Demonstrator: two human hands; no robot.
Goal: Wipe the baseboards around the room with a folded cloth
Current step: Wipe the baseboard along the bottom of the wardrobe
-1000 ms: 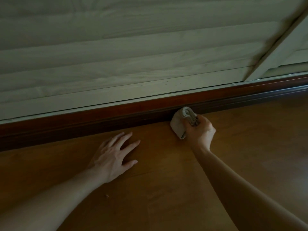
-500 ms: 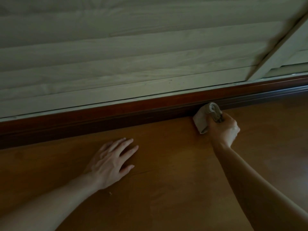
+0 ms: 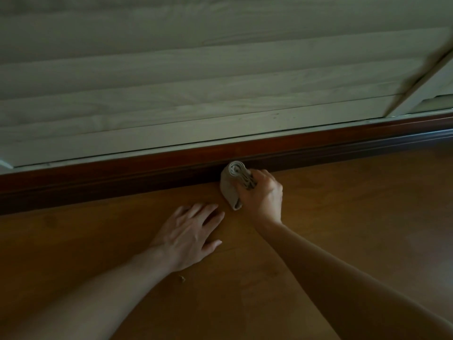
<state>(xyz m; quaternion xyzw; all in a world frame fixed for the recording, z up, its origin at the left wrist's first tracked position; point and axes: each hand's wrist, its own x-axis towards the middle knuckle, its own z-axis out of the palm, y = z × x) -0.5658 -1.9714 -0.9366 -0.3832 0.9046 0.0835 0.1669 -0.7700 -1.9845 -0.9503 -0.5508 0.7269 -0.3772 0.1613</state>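
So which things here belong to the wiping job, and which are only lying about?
Job: cloth, gripped by the right hand; baseboard; left hand, flat on the floor.
Lying about: crumb on the floor; slatted panel above the baseboard.

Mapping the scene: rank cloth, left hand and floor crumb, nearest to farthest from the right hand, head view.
1. cloth, held by the right hand.
2. left hand, flat on the floor, leftward.
3. crumb, floor, lower left.
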